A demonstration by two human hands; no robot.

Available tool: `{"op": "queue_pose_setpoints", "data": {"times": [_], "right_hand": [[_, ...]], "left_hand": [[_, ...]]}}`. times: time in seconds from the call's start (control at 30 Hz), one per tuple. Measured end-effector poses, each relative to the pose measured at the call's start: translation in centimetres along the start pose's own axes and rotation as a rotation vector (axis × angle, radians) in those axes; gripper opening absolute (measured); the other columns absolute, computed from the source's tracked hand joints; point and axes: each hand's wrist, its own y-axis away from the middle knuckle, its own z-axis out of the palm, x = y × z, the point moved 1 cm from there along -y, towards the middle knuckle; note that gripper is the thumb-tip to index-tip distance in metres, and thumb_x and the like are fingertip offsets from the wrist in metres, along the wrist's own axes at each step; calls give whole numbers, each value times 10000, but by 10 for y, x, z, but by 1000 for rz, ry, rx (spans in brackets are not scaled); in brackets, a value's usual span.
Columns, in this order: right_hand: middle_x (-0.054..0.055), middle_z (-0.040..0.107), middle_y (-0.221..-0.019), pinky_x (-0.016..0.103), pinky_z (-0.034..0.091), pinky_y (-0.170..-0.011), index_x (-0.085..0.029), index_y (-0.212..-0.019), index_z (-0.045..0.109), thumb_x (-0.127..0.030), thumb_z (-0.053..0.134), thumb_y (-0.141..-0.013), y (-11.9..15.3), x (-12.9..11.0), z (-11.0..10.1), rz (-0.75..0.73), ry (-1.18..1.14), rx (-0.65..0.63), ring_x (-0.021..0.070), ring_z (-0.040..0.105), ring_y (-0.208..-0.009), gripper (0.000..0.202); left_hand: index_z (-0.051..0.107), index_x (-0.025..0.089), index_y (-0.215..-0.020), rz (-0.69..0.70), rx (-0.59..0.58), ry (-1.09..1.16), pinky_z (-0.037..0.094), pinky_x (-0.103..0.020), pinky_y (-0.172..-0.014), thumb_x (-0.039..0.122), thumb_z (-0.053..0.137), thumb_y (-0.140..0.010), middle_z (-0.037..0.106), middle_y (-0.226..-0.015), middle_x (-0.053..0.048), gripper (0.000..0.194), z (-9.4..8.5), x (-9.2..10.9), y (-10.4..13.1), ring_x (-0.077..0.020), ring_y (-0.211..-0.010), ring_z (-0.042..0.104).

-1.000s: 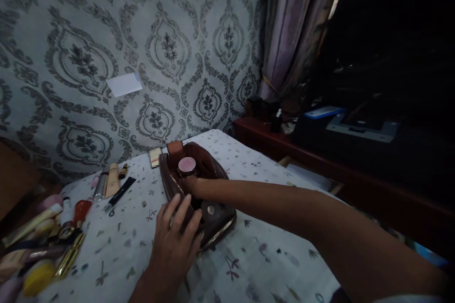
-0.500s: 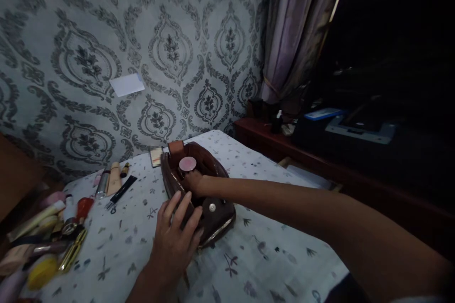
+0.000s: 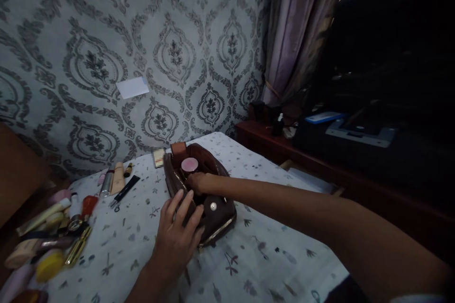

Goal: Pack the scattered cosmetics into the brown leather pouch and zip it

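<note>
A dark brown leather bag (image 3: 220, 215) with a gold zipper and a pearl-like snap lies open on the patterned white cloth. My left hand (image 3: 179, 222) rests against the near left side of the bag, its fingers spread. My right hand (image 3: 198, 182) reaches into the opening from the right. Its fingers are down inside and hidden, so what they hold does not show. Directly beside those fingers, a round pink-topped item (image 3: 189, 165) shows within the bag. A tan strap piece (image 3: 178, 149) stands at the far end.
Several cosmetics lie at left, among them a yellow-lidded jar (image 3: 49, 265), a gold tube (image 3: 78, 246), a beige tube (image 3: 118, 177) and a black slim item (image 3: 125, 191). A small card (image 3: 159, 157) sits behind the bag. A reddish wooden cabinet (image 3: 261, 136) borders the right side.
The view has shifted slightly, moving the scene a little rightward. Both hands keep about the same place at the bag, and the pink-topped item remains beside my right hand.
</note>
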Motion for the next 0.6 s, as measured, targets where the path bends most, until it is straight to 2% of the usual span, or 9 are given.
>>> {"op": "queue_pose_setpoints", "data": {"times": [0.13, 0.2, 0.3, 0.4, 0.5, 0.6], "right_hand": [[63, 696, -1012, 355, 575, -768, -119, -1031, 671, -269, 662, -924, 27, -17, -30, -14, 172, -293, 178, 675, -877, 185], [110, 715, -884, 307, 531, -663, -72, -889, 702, -168, 663, -880, 46, -25, -47, -69, 206, -348, 203, 678, -790, 104], [132, 724, -804, 274, 455, -605, -69, -812, 721, -142, 527, -946, 79, -33, -68, -162, 210, -383, 193, 661, -709, 246], [109, 741, -868, 260, 455, -681, -88, -908, 718, -163, 442, -1005, 106, -33, -76, -279, 176, -323, 173, 660, -756, 303], [86, 744, -883, 247, 462, -692, -113, -887, 704, -147, 451, -996, 123, -26, -72, -367, 100, -234, 164, 672, -756, 278], [59, 749, -882, 242, 492, -680, -171, -917, 705, -200, 474, -989, 129, -18, -64, -353, 92, -22, 171, 702, -765, 244]], "left_hand": [[598, 157, -1181, 15, -15, -13, 423, -506, -1010, 175, 525, -933, 554, -1353, -187, 259, -1, -1, 1, -353, -1355, 402], [596, 163, -1180, 15, -24, -5, 423, -513, -1010, 178, 523, -935, 557, -1358, -188, 256, -2, -1, 2, -351, -1370, 390], [592, 201, -1168, 15, -17, 25, 425, -529, -1018, 155, 540, -924, 537, -1389, -183, 253, -1, -2, 4, -345, -1421, 346], [569, 206, -1192, 17, -5, 51, 413, -543, -1049, 139, 566, -916, 533, -1406, -187, 284, 1, -2, 6, -335, -1467, 306], [519, 151, -1273, 12, -23, 59, 394, -529, -1089, 205, 533, -952, 560, -1403, -192, 326, 1, -3, 7, -310, -1502, 256], [484, 145, -1316, 10, -56, 58, 387, -492, -1108, 275, 482, -988, 559, -1428, -174, 354, -4, -8, 8, -271, -1534, 176]]}}
